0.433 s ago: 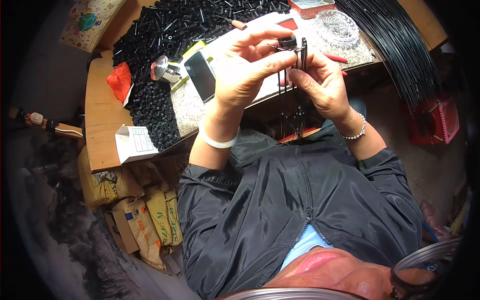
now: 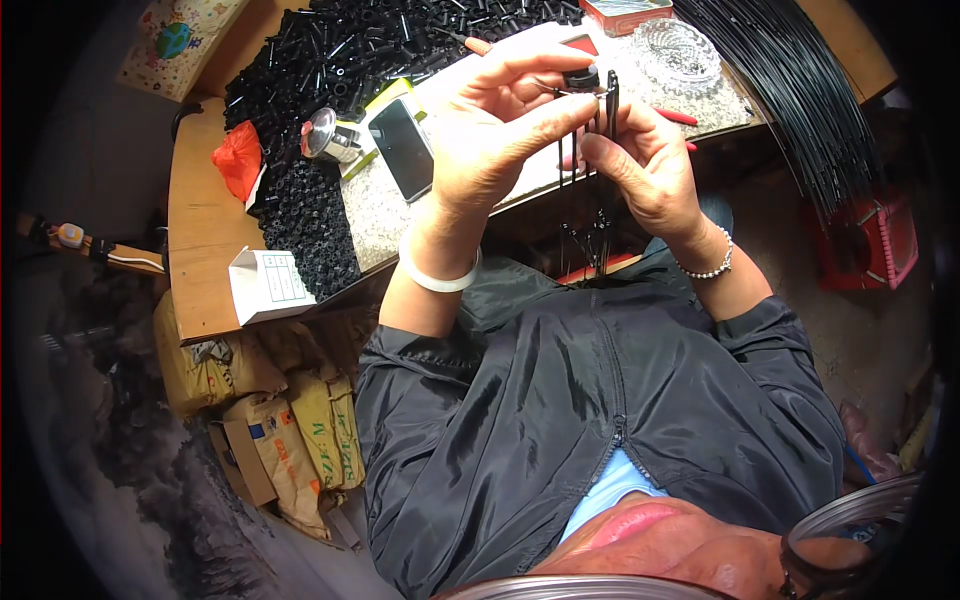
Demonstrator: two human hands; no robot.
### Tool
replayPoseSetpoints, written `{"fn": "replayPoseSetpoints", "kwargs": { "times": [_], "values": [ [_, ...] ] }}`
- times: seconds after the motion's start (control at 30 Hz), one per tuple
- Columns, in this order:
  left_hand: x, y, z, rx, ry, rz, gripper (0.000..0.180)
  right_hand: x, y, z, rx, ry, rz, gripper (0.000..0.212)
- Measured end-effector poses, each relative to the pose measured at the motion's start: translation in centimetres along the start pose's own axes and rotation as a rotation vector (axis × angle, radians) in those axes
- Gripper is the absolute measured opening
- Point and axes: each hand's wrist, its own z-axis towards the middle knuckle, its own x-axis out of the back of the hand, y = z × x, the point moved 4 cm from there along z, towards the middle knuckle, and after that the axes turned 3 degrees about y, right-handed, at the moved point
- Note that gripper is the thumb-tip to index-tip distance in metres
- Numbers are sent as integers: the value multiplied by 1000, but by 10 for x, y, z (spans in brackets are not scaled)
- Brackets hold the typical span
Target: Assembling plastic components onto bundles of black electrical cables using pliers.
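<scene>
Above the near edge of the table, my two hands are close together with fingers closed. My left hand (image 2: 500, 120) pinches a small round black plastic hub (image 2: 580, 77) between thumb and fingers. Thin black ribs (image 2: 575, 165), like those of an umbrella frame, hang from the hub toward my lap, with small joints near their lower ends. My right hand (image 2: 645, 165) grips a black rib (image 2: 612, 95) that stands upright beside the hub, its top end above my fingers. A thin metal piece shows between the hands; its exact join to the hub is hidden.
A heap of black plastic tubes (image 2: 350, 60) covers the far left table; small black rings (image 2: 305, 220) lie nearer. A phone (image 2: 402, 150), glass dish (image 2: 675, 55) and white box (image 2: 268, 287) lie around my hands. Long black rods (image 2: 790, 90) overhang at right above a red basket (image 2: 880, 240).
Both hands stay at nearly the same place. My left thumb and the upright rib have shifted very slightly to the right.
</scene>
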Motion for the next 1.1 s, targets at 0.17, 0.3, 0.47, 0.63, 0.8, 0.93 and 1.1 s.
{"fn": "replayPoseSetpoints", "kwargs": {
  "times": [0.17,0.3,0.47,0.63,0.8,0.93,1.1],
  "values": [
    [-2,1,-2,-37,-14,53,34,2,0,-1,-23,-4,-5,17],
    [-3,1,-3,-17,-11,24,34,3,0,-2,-12,-10,-7,17],
    [-4,3,-5,-25,1,3,33,1,-1,-3,-16,-11,4,17],
    [-4,4,-5,47,-1,7,33,3,-1,-3,-7,-63,-10,17],
    [-3,4,-8,69,5,16,34,4,2,-4,-16,-98,26,19],
    [-3,3,-9,41,7,-4,34,7,4,-1,-56,-124,133,21],
    [-8,5,-10,2,1,50,32,3,4,-1,-20,-102,149,24]
  ]
}}
